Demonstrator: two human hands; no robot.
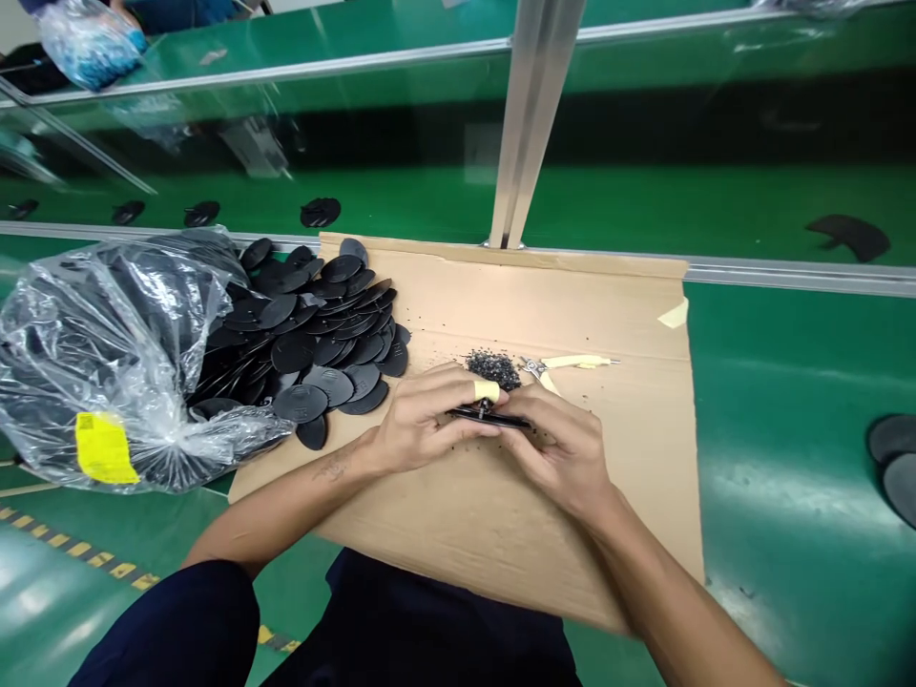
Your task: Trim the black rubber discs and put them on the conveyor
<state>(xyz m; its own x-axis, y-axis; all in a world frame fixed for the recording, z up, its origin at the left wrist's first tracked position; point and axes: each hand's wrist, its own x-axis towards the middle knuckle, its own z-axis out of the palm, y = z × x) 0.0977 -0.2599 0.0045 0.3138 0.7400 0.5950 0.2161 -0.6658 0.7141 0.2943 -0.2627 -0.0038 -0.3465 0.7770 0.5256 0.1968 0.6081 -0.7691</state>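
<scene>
Green conveyor table [801,458] with metal rails [801,275], metal upright [533,124] behind a cardboard sheet [601,515] lying on the table. Left hand [429,420] and right hand [554,458] close together, both pinching one black disc [490,416] held edge-on just above the cardboard. Yellow tape [487,390] around one left finger. Pile of black discs [322,343], too many to count, on the cardboard's left part, against a clear plastic bag [86,363] with yellow label [106,448], more discs inside. Small heap of black crumbs [493,369] just past the hands, small cutters [565,364] with yellow handles beside it. Four loose discs [201,213] on the far belt, two more discs [891,439] at right edge. Second bag [90,43] top left, blue contents.
</scene>
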